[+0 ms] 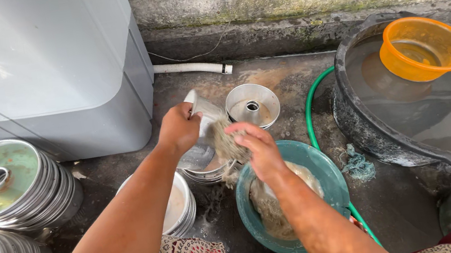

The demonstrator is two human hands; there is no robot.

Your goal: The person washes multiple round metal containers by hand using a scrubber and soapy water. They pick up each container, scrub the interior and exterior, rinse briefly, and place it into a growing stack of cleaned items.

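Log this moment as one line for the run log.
left hand: holds tilted metal tube pan | right hand: scrubs it with scouring pad | below: teal basin

Grey cabinet (45, 71); stacked pans (1, 188) L; black tub (358, 116) w/ orange bowl (423, 47); green hose (312, 99); white pipe (191, 68).

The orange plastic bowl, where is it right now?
In the head view the orange plastic bowl floats tilted at the upper right, in the water of the big black tub, right of the green hose and far from both hands.
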